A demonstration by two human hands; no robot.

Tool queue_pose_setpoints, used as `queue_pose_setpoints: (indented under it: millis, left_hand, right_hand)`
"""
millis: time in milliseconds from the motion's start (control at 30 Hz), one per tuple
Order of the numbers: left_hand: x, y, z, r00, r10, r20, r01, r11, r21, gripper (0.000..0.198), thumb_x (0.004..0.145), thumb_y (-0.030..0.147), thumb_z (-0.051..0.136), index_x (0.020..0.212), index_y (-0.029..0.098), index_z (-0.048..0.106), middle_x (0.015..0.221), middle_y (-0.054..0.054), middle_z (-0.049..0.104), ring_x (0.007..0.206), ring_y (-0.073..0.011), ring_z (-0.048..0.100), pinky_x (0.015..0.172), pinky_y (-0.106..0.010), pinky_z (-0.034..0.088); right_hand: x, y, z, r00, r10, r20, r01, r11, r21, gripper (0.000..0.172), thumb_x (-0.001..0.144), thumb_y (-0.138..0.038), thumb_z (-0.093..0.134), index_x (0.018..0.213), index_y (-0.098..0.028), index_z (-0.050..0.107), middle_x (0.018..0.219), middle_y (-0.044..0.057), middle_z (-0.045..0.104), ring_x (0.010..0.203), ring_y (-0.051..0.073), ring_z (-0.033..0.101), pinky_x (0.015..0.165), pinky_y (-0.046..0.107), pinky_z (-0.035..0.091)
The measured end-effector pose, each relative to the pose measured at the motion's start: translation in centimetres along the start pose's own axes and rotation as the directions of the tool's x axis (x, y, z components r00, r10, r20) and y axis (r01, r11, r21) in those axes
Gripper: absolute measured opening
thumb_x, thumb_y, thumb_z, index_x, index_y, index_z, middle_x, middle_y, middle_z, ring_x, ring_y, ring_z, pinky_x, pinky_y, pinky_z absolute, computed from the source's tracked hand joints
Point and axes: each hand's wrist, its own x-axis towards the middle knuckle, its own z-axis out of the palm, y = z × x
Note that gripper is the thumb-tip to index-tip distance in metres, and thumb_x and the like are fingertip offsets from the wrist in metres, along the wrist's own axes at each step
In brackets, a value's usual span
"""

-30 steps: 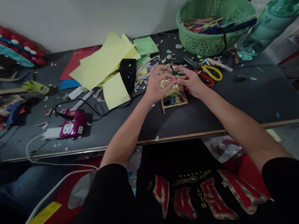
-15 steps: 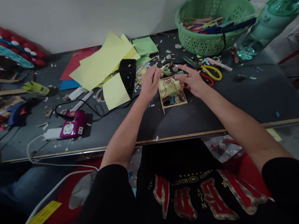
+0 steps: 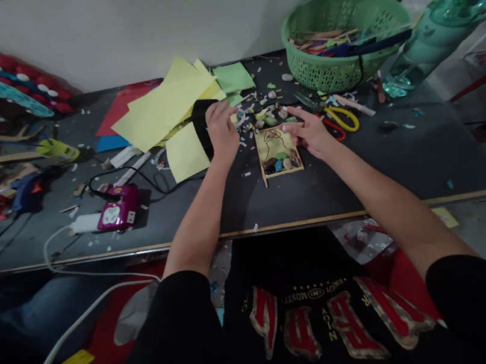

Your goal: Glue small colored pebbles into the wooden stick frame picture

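Observation:
A small wooden-stick frame (image 3: 278,151) lies on the black table (image 3: 361,176), with a yellow drawing inside and coloured stones along its near edge. My right hand (image 3: 311,130) rests at the frame's right edge, fingers stretched toward its top corner, holding nothing that I can see. My left hand (image 3: 221,127) hovers to the left of the frame, over a black flat object (image 3: 202,127) and paper scraps, fingers loosely spread and empty. Loose stones and scraps (image 3: 267,114) lie just behind the frame.
Yellow and green paper sheets (image 3: 167,105) lie at the back left. A green basket (image 3: 344,39) with sticks stands back right, scissors (image 3: 343,118) before it, a teal bottle (image 3: 436,37) beside it. A pink device (image 3: 119,209), cables and glue guns (image 3: 28,183) sit at left.
My hands have parted from over the frame. The left hand moved left and away toward the black object; the right hand stayed at the frame's right edge. The drawing is now uncovered.

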Motion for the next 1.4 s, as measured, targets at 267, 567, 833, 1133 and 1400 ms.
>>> queue_pose_setpoints:
  millis: [267,567,833,1133,1400]
  left_hand:
    - [-0.5,3.4,0.7,0.957,0.2,0.208,-0.213,0.976,0.04,0.056,0.08,0.069,0.064,0.12,0.031,0.067,0.143,-0.009,0.057,0.139,-0.0302,0.047,0.119,-0.056,0.033]
    - [-2.4,6.1,2.5,0.91,0.289,0.296,-0.258,0.956,-0.139,0.029,0.091,0.045,0.064,0.111,0.026,0.072,0.107,-0.007,0.076,0.103,-0.02,0.069,0.099,-0.043,0.05]
    - [-2.7,6.4,2.2,0.961,0.128,0.247,-0.105,0.989,-0.105,0.036,0.093,0.042,0.063,0.125,0.026,0.065,0.111,-0.006,0.075,0.1,-0.0178,0.068,0.083,-0.033,0.055]
    - [-0.9,2.6,0.8,0.992,-0.114,-0.051,0.113,0.993,-0.025,0.021,0.085,0.041,0.071,0.077,0.023,0.066,0.074,0.0,0.07,0.066,-0.0123,0.061,0.064,-0.028,0.05]
    - [-0.8,1.1,0.6,0.983,-0.149,-0.109,0.145,0.988,-0.045,0.024,0.088,0.047,0.065,0.1,0.026,0.067,0.07,0.001,0.068,0.071,-0.015,0.065,0.074,-0.031,0.054]
  right_hand:
    - [-0.2,-0.1,0.5,1.0,-0.003,0.024,0.003,1.0,0.008,0.097,0.052,-0.063,0.088,0.137,-0.032,0.051,0.105,0.005,0.075,0.062,0.014,0.059,0.049,0.03,0.05]
    - [-0.6,0.0,0.7,0.999,-0.005,0.053,0.005,1.0,-0.007,0.095,0.055,-0.064,0.086,0.138,-0.033,0.05,0.081,-0.002,0.069,0.059,0.014,0.057,0.048,0.029,0.046]
    - [-0.4,0.1,0.7,0.999,-0.019,0.034,0.019,1.0,0.014,0.096,0.058,-0.069,0.082,0.14,-0.034,0.047,0.106,0.004,0.074,0.067,0.016,0.062,0.053,0.033,0.051]
    - [-0.2,0.0,0.4,1.0,-0.021,0.006,0.02,1.0,0.019,0.096,0.056,-0.066,0.084,0.137,-0.03,0.049,0.116,0.008,0.072,0.061,0.013,0.057,0.048,0.03,0.046]
    - [-0.3,0.0,0.5,1.0,-0.012,-0.015,0.012,1.0,0.007,0.094,0.057,-0.064,0.084,0.137,-0.03,0.049,0.116,0.007,0.072,0.062,0.014,0.058,0.054,0.034,0.052]
